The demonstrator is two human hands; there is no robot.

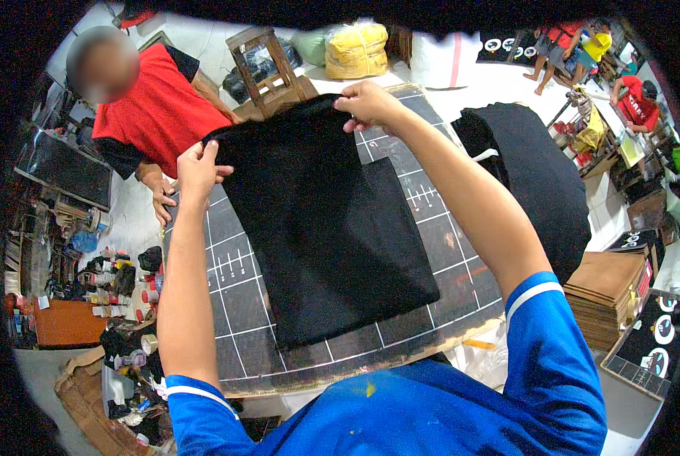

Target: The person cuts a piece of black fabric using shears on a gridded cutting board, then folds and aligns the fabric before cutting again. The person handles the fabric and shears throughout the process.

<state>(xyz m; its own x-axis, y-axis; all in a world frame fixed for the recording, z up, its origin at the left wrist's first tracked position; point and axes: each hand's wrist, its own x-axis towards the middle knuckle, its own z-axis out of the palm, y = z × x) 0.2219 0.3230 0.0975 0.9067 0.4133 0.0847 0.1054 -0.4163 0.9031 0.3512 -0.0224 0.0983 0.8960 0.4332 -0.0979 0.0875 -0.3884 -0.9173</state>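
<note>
A folded piece of black fabric point(317, 220), perhaps a garment, hangs and lies over a dark board point(237, 334) marked with a white grid. Its far edge is raised off the board between my two hands. My left hand point(200, 172) pinches the far left corner between thumb and fingers. At the far right corner, my right hand point(364, 106) grips the same edge, thumb side down. The near end of the fabric rests flat on the board, and a squared part sticks out on its right.
A person in a red shirt point(161, 99) stands at the far left, one hand at the board's edge. Right of the board is a pile of black fabric point(534, 175). Brown cardboard sheets point(610, 292) are stacked nearby. A wooden chair point(267, 68) stands beyond; other people are at the far right.
</note>
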